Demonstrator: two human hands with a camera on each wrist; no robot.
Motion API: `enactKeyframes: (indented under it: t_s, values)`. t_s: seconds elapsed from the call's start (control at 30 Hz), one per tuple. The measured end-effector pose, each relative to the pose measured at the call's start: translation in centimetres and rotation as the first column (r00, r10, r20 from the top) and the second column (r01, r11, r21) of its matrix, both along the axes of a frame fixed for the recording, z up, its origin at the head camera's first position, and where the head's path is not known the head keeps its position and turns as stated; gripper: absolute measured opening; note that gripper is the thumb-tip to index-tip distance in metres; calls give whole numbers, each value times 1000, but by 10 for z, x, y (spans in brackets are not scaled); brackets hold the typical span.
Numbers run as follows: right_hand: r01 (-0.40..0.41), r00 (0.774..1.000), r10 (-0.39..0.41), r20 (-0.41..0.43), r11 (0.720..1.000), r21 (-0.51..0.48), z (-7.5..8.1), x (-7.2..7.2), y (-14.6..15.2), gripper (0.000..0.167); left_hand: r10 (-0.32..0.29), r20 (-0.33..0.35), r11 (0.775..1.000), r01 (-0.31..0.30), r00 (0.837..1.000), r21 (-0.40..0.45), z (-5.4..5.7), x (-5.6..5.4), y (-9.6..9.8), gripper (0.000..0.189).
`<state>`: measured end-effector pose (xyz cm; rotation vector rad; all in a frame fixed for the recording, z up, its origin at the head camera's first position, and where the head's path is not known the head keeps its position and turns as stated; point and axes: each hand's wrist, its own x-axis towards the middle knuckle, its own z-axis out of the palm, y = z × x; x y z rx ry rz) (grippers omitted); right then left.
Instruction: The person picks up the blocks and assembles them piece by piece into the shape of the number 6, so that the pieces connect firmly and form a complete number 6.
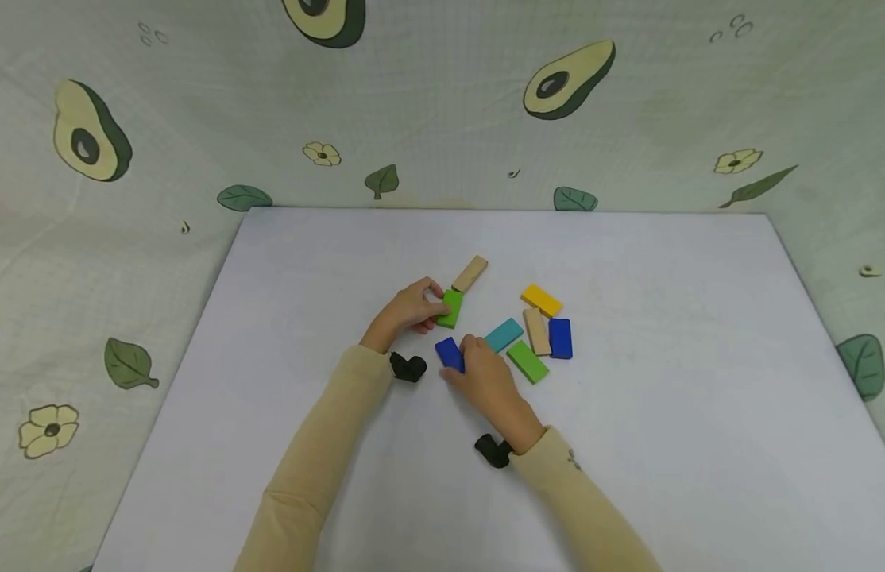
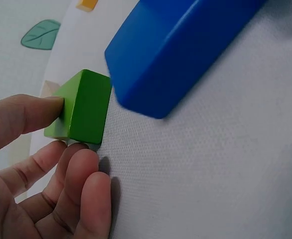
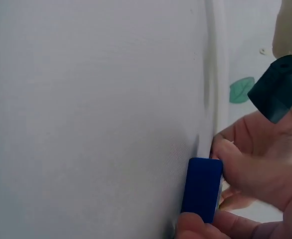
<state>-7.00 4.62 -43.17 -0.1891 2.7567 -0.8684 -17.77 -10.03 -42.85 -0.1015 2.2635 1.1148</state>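
My left hand [image 1: 411, 308] pinches a green block [image 1: 451, 308] between thumb and fingers; in the left wrist view this green block [image 2: 90, 107] stands close to a large-looking blue block [image 2: 156, 55]. A pale wooden block [image 1: 470, 273] lies just beyond the green one, almost end to end with it. Nearer to me, my right hand [image 1: 488, 383] grips the blue block [image 1: 450, 354] at its sides. The right wrist view has that blue block [image 3: 202, 189] between thumb and fingertips, low over the white surface.
Right of my right hand lies a loose group: a turquoise block [image 1: 504, 335], a second green block [image 1: 527, 361], another wooden block [image 1: 537, 331], a second blue block [image 1: 560, 338] and a yellow block [image 1: 541, 300]. A cloth printed with avocados [image 1: 570, 79] hangs behind the white table [image 1: 664, 318].
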Motion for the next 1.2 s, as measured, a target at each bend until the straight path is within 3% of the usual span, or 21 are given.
enactKeyframes:
  t_s: [0.2, 0.47, 0.83, 1.2]
  values:
    - [-1, 1000, 1, -14, 1000, -11, 1, -6, -4, 31, 3, -2, 1000, -3, 1000, 8, 2, 0, 0, 36]
    - [20, 999, -18, 27, 997, -75, -6, -13, -4, 31, -5, 4, 1000, 5, 1000, 6, -2, -1, -1, 38]
    - [43, 996, -30, 78, 985, -168, -10, -17, -1, 32, -1, -4, 1000, 1, 1000, 25, -1, -1, -2, 36]
    - [48, 995, -31, 90, 981, -187, -12, -18, 0, 33, 0, -7, 1000, 0, 1000, 31, -1, -1, -2, 35]
